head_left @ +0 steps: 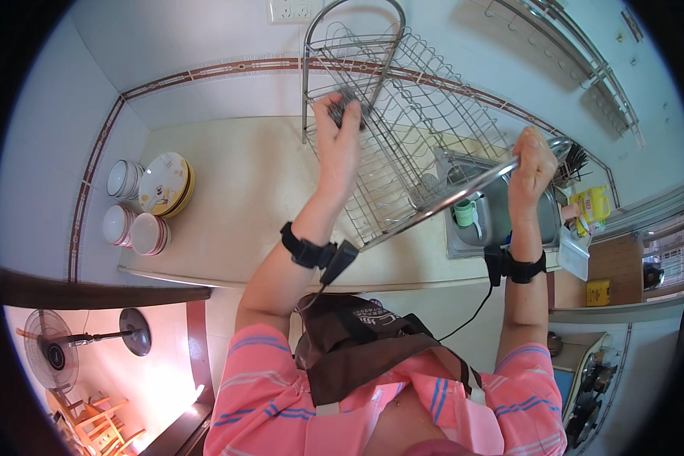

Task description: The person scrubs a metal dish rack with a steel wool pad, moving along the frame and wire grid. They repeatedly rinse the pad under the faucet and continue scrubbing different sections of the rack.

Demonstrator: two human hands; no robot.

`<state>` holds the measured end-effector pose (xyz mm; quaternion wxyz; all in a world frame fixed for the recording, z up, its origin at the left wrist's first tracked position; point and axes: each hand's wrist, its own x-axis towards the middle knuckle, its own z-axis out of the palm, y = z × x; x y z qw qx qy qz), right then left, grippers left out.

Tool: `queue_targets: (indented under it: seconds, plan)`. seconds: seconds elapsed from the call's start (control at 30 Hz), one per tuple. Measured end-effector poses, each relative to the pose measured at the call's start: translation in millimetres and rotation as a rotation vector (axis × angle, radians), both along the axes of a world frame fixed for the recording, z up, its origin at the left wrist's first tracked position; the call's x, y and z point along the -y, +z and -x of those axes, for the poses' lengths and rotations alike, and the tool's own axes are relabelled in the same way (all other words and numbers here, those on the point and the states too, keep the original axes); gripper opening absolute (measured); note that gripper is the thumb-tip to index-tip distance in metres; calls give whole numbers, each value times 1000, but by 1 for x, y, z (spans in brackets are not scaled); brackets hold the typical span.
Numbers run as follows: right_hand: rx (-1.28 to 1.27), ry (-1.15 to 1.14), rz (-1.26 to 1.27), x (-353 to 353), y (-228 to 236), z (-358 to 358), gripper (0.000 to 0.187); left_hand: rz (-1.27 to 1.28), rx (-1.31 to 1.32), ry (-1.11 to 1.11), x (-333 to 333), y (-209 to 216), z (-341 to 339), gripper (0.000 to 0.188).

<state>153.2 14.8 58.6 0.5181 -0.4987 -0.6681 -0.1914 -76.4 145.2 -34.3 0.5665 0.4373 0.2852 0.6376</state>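
Note:
A wire dish rack (425, 99) with a bent tube frame stands tilted over the counter and the sink. My right hand (534, 163) is wrapped round its thick metal tube at the near right end. In my left hand (337, 131) is a dark grey, coiled steel wool scrubber (347, 109), pinched between thumb and fingers against the left part of the rack. Some of the scrubber is hidden by the fingers. The rack's shelves hold no dishes.
Stacked plates (163, 182) and bowls (121, 179) stand at the counter's left end. Below the rack's right side lies the steel sink (494, 213) with a green cup (464, 213). A yellow bottle (591, 205) is right of it. A wall rack (585, 61) hangs upper right.

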Motion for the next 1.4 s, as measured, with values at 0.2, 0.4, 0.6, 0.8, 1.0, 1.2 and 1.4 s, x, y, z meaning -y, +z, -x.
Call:
queue_targets:
  seconds: [0.2,0.4,0.6,0.8,1.0,1.2,1.4]
  plan:
    - [25,72,-16,-5,4,4,39,-50,-126,-149,101,1,10,30]
    - [104,224,48,6,19,-4,15,-7,-151,-101,150,-12,41,26]
    - [488,453,-10,55,43,30,15,167,-102,102,204,-37,68,24]
    - [473,1134,478,140,67,83,17,149,-152,101,225,-51,61,31]
    - [508,1519,471,207,56,147,18,177,-184,53,260,-58,70,31]
    - [590,1687,500,238,31,222,19,235,-159,105,286,-62,93,26]
    - [595,1769,486,244,24,246,20,260,-121,132,300,-66,110,27]
